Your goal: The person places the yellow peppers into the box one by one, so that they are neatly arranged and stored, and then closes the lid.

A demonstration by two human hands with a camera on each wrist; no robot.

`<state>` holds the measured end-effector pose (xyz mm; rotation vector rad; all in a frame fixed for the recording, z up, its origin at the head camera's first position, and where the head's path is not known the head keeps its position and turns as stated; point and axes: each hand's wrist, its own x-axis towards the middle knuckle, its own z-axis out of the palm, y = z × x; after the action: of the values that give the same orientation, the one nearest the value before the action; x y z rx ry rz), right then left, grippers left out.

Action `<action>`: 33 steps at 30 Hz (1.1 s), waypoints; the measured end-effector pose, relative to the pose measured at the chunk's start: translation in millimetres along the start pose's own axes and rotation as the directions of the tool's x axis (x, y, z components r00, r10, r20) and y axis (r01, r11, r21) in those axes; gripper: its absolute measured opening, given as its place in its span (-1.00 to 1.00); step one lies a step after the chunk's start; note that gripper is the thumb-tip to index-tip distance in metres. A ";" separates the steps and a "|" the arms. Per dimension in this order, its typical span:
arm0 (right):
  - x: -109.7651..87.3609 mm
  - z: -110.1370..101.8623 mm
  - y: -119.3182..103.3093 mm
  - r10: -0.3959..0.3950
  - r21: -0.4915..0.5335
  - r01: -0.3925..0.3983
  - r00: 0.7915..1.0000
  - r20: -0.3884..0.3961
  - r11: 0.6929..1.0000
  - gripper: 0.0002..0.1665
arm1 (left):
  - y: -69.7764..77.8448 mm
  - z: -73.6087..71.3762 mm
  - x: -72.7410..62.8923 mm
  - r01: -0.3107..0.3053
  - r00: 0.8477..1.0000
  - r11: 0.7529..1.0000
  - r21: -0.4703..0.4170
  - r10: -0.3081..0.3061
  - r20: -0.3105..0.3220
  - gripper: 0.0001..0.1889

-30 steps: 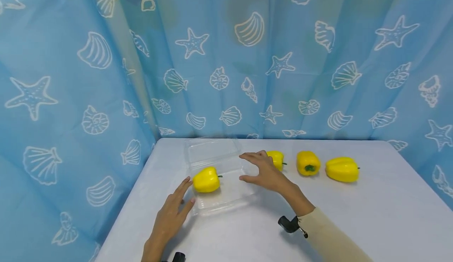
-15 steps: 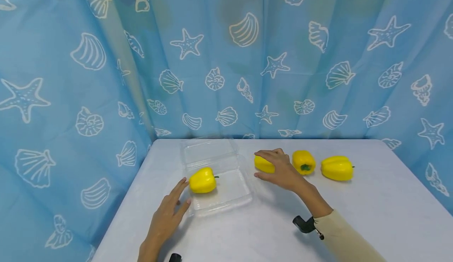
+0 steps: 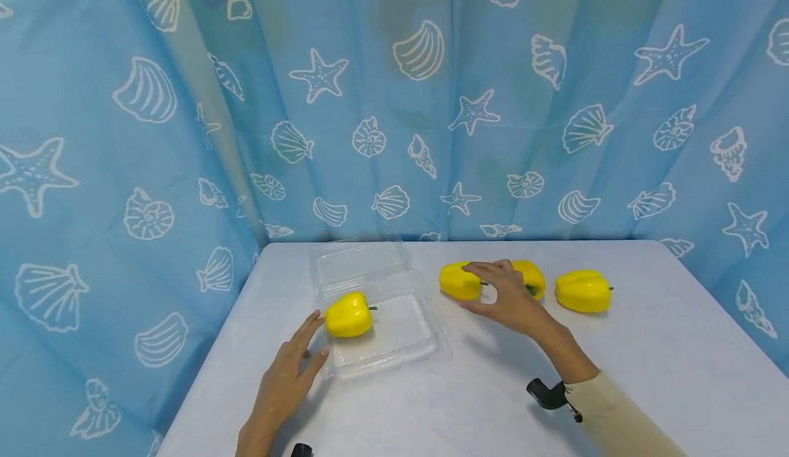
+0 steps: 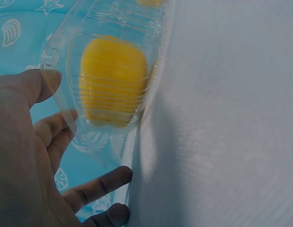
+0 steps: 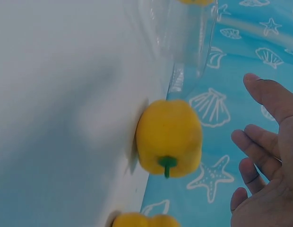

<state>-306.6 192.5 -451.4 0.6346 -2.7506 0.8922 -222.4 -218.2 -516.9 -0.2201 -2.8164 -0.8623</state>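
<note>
A clear plastic clamshell container (image 3: 421, 320) lies on the table with its lid (image 3: 360, 263) folded back. Inside its left part sits a yellow bell pepper (image 3: 348, 314), stem to the right. My left hand (image 3: 280, 383) is at the container's left side, thumb and fingers spread; in the left wrist view a fingertip (image 4: 53, 81) overlaps the clear rim. My right hand (image 3: 508, 301) is held in a wide curve just right of another yellow bell pepper (image 3: 457, 281). The right wrist view shows a gap between that hand and this pepper (image 5: 169, 135).
Two more yellow bell peppers stand to the right: one (image 3: 533, 277) partly behind my right hand, one (image 3: 583, 291) farther right. A white cloth covers the table (image 3: 444, 402). Behind it hangs a blue seashell curtain (image 3: 401, 101).
My right hand has moved right, from the container's right side past the nearest loose pepper, uncovering most of it. My left hand stays at the container. The view has shifted slightly.
</note>
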 end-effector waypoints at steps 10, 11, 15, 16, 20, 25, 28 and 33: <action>-9.9 -10.7 14.9 0.022 -0.027 -0.023 1.000 -0.014 0.999 -0.18 | 0.3 0.0 -0.9 -0.022 1.000 1.000 -0.001 0.022 -0.019 -0.41; -11.0 -11.7 16.8 0.027 -0.027 -0.028 1.000 -0.012 0.999 -0.17 | 0.3 0.3 -0.9 -0.022 1.000 1.000 0.001 0.022 -0.019 -0.41; -15.2 -15.7 23.7 0.067 -0.039 -0.067 0.998 0.001 0.997 -0.14 | 0.3 1.0 -1.0 -0.026 1.000 1.000 -0.001 0.026 -0.018 -0.41; -16.1 -16.6 25.1 0.076 -0.043 -0.075 0.997 0.003 0.996 -0.15 | 0.5 1.0 -0.9 -0.024 1.000 1.000 0.001 0.024 -0.016 -0.40; -19.8 -20.8 31.3 0.096 -0.045 -0.096 0.995 -0.002 0.994 -0.19 | 0.9 0.1 -0.4 -0.016 1.000 1.000 -0.012 0.016 -0.011 -0.40; -25.2 -26.9 38.7 0.116 -0.043 -0.116 0.993 -0.006 0.992 -0.20 | 1.5 -0.5 0.8 -0.009 1.000 1.000 -0.002 0.009 -0.004 -0.40; -28.6 -31.1 43.0 0.127 -0.056 -0.127 0.992 -0.007 0.990 -0.18 | 1.4 -0.2 0.6 -0.003 1.000 1.000 0.003 0.003 -0.002 -0.40; -35.9 -40.6 49.4 0.135 -0.072 -0.137 0.990 -0.031 0.988 -0.16 | 0.9 0.2 -0.6 -0.002 1.000 1.000 0.002 0.002 0.001 -0.41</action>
<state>-295.1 264.8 -454.9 0.4243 -2.8161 0.8149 -221.7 -217.4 -516.7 -0.2233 -2.8177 -0.8595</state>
